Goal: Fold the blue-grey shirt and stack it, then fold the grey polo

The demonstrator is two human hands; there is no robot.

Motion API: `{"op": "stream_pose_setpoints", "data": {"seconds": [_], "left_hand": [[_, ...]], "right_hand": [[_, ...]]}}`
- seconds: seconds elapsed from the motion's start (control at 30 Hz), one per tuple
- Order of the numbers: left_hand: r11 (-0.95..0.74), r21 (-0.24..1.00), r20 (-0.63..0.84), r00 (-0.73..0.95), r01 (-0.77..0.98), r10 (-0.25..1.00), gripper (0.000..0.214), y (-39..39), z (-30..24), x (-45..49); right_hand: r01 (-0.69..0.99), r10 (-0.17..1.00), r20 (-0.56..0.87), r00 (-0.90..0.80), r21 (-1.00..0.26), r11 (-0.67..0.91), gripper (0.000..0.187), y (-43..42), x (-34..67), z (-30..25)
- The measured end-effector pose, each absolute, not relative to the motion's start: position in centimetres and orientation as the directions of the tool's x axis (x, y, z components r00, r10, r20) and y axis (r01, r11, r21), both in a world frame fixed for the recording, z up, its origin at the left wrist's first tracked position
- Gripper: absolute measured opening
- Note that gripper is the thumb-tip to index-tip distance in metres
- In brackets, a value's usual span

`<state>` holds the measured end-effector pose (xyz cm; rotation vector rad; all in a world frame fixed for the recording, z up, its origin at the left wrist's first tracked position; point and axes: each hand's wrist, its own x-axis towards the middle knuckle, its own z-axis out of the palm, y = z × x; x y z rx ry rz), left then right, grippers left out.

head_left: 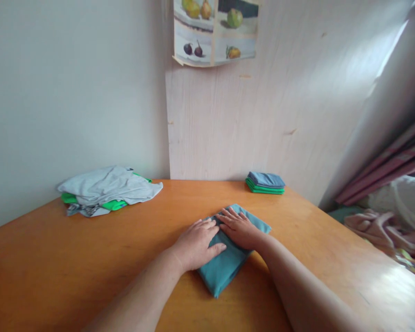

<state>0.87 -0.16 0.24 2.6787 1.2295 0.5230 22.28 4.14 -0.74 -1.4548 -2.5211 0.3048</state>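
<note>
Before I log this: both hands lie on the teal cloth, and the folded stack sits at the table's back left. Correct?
No: the head view shows the folded stack at the back right of the table. The left hand and right hand do lie on the teal cloth.

Left fingers [206, 224] and right fingers [229, 217] extended, flat

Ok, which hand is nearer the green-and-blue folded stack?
Right. The right hand lies in front of the folded stack, slightly left of it; the left hand is farther off to the left.
</note>
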Motion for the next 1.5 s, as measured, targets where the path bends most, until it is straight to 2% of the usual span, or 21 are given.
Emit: {"op": "stream_pose_setpoints", "data": {"seconds": [0.1, 0.17, 0.23, 0.33, 0.43, 0.63, 0.73, 0.9, 1.0, 1.13, 1.33, 1.5], "left_hand": [[-0.657, 0.287, 0.264, 0.602, 0.697, 0.753, 0.061, 0.0, 0.1, 0.8], [-0.657, 0.287, 0.27, 0.6, 0.697, 0.753, 0.061, 0.0, 0.1, 0.8], [-0.656, 0.287, 0.267, 0.599, 0.698, 0.755, 0.061, -0.1, 0.2, 0.8], [-0.652, 0.296, 0.262, 0.597, 0.699, 0.759, 0.06, -0.2, 0.3, 0.8], [-0.646, 0.301, 0.259, 0.592, 0.701, 0.763, 0.059, -0.2, 0.3, 0.8], [-0.642, 0.294, 0.241, 0.595, 0.708, 0.767, 0.061, -0.1, 0.3, 0.8], [-0.635, 0.278, 0.227, 0.593, 0.72, 0.772, 0.063, -0.1, 0.3, 0.9], [-0.632, 0.288, 0.222, 0.592, 0.719, 0.775, 0.065, -0.1, 0.3, 0.9], [-0.632, 0.298, 0.225, 0.59, 0.715, 0.775, 0.064, -0.2, 0.3, 0.8], [-0.631, 0.285, 0.212, 0.594, 0.722, 0.776, 0.066, -0.3, 0.4, 0.8], [-0.626, 0.275, 0.202, 0.593, 0.73, 0.779, 0.067, -0.4, 0.6, 0.9], [-0.618, 0.282, 0.204, 0.583, 0.734, 0.786, 0.071, -0.3, 0.4, 0.8]], "right_hand": [[0.761, 0.862, 0.211, -0.46, -0.407, 0.506, 0.05, 4.6, 23.0, -0.1], [0.747, 0.893, 0.312, -0.326, -0.494, 0.445, 0.046, 5.1, 24.0, 0.6], [0.785, 0.928, 0.35, -0.13, -0.535, 0.312, 0.042, 5.7, 25.5, 1.2], [0.854, 0.962, 0.263, 0.07, -0.514, 0.079, 0.036, 6.4, 28.0, 1.4], [0.861, 0.98, 0.135, 0.147, -0.506, -0.059, 0.035, 6.9, 30.0, 0.8], [0.833, 0.991, -0.001, 0.135, -0.542, -0.114, 0.037, 7.0, 31.3, 0.2], [0.822, 0.992, -0.045, 0.119, -0.556, -0.124, 0.031, 6.8, 31.1, 0.4], [0.786, 0.994, -0.033, 0.107, -0.609, -0.105, 0.012, 6.6, 30.8, 0.5], [0.731, 0.99, -0.003, 0.144, -0.674, -0.109, 0.007, 6.6, 30.6, 0.6], [0.701, 0.991, -0.005, 0.132, -0.706, -0.096, 0.01, 6.2, 30.6, 1.0], [0.591, 0.985, -0.168, -0.028, -0.798, -0.12, 0.019, 5.3, 31.1, 1.3], [0.494, 0.994, -0.11, 0.028, -0.863, -0.109, 0.026, 4.8, 30.6, 1.9]]}}
